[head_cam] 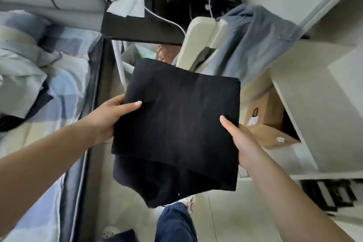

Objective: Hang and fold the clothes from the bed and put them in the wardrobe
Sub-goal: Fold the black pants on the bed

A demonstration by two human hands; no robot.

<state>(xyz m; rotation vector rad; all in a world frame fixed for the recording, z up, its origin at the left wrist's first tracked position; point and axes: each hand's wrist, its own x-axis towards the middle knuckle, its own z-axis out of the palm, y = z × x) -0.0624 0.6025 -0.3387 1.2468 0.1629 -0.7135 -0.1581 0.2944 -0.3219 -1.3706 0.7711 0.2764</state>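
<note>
Both hands (110,118) (243,143) hold folded black garment (176,120) flat, fold edge fwd.

No text can be read — the white labels (253,121) on the cardboard box (265,112) seem too blurred.

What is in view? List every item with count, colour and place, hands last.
folded garment: one, black, held in mid-air between both hands
bed: one, blue and pale checked bedding, left
chair: one, cream, behind the garment
draped garment: one, grey-blue, over the chair
desk: one, black, top centre
cardboard boxes: two, brown, floor at right
wardrobe shelf: one, white, right
left hand: one, grips the garment's left edge
right hand: one, grips its right edge
</note>
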